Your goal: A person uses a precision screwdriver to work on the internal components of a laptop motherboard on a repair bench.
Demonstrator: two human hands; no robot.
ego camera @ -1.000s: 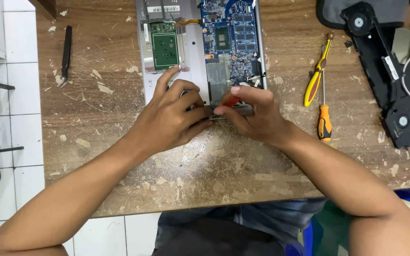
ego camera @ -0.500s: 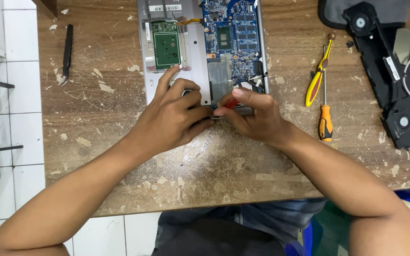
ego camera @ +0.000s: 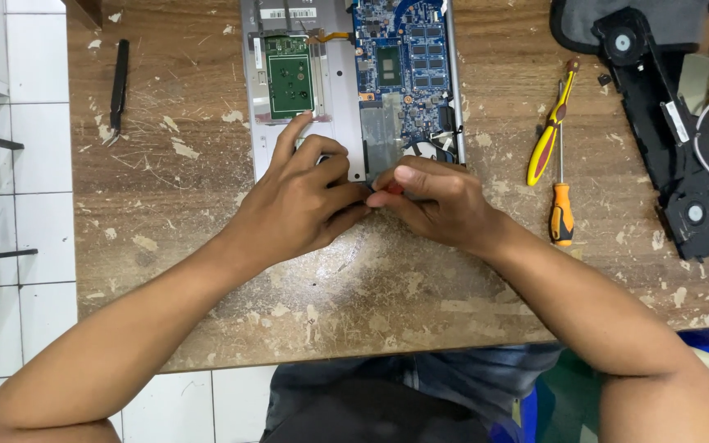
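**A:** What does the right hand (ego camera: pixel 436 201) have hold of?

**B:** Its fingers are closed round a small red-handled tool (ego camera: pixel 393 189), only a sliver of the red showing between thumb and forefinger. The tip is hidden under the knuckles, so what kind of tool it is cannot be told for sure.

**A:** And the left hand (ego camera: pixel 301 197)?

**B:** Curled, fingertips pressed against the right hand's, forefinger stretched up onto the silver frame. Whether it pinches a part of its own is not visible.

**A:** Where is the work itself?

**B:** At the near edge of the opened laptop (ego camera: pixel 346 90), which lies bottom-up at the far side of the scarred wooden bench (ego camera: pixel 207 271). Both hands meet just below the dark fan (ego camera: pixel 428 152), with the blue mainboard (ego camera: pixel 404 57) beyond and a green card (ego camera: pixel 290 74) to its left.

**A:** How would one do this step well?

**B:** By my reading, keep the tool upright on its seat, let the left hand steady the shaft, and turn lightly; a slip here would land on the board.

**A:** Anything else within reach?

**B:** A yellow-and-red screwdriver (ego camera: pixel 550 123) and an orange-handled one (ego camera: pixel 561 209) lie just right of the hands; black speaker housings (ego camera: pixel 666 139) farther right; black tweezers (ego camera: pixel 118 82) well off to the left.
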